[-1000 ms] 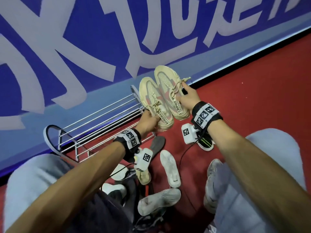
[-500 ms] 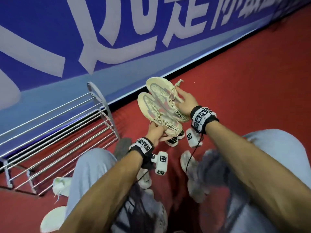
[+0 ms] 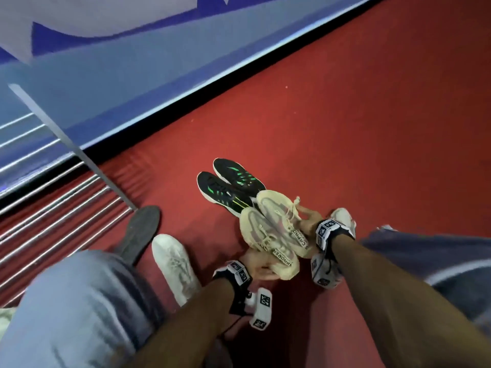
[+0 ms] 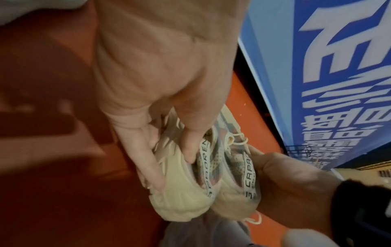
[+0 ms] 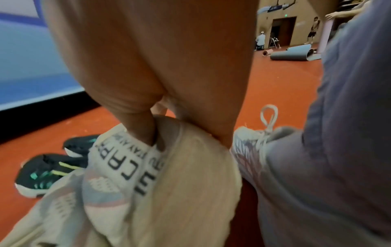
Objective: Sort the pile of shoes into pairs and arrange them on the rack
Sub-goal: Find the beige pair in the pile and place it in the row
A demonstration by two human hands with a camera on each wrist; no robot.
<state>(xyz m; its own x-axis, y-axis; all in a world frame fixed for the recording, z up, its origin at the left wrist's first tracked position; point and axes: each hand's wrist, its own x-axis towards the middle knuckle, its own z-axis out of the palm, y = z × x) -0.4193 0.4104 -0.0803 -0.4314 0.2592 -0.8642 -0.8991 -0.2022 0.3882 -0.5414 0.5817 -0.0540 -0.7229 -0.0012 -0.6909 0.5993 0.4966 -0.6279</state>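
Red sports flooring runs along a blue banner wall, where the metal shoe rack [image 3: 61, 181] stands. Right of that rack, the left hand [image 3: 256, 266] clasps one cream knit sneaker [image 3: 265, 240] at its heel, and the right hand [image 3: 309, 221] grips its twin [image 3: 279, 211], just beside a black-and-green pair [image 3: 228, 187]. Both sneakers look soft, mesh-sided, with lettered straps. Keeping toes aligned and heels level should set them down neatly together.

Both hands [image 3: 308, 221] hold cream shoes [image 3: 271, 232], apparently touching black shoes [image 3: 228, 185].
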